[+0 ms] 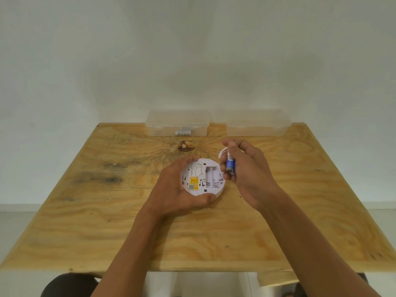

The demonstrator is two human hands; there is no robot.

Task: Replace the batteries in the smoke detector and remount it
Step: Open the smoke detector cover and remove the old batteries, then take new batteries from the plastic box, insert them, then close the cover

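Observation:
My left hand [173,189] cradles a round white smoke detector [202,177] above the middle of the wooden table, its back facing up. The open battery bay [212,176] shows bare slots beside a yellow label [194,181]. Just right of it, my right hand [246,170] pinches a blue battery [231,165] held roughly upright, close to the detector's right rim. A small white piece [222,152], partly hidden behind my right fingers, lies on the table beyond; I cannot tell what it is.
Two clear plastic boxes stand at the far edge of the table [107,211]: the left box [177,123] holds something small and white, the right box [258,123] looks bare. A white wall rises behind. A dark knot [186,145] marks the wood.

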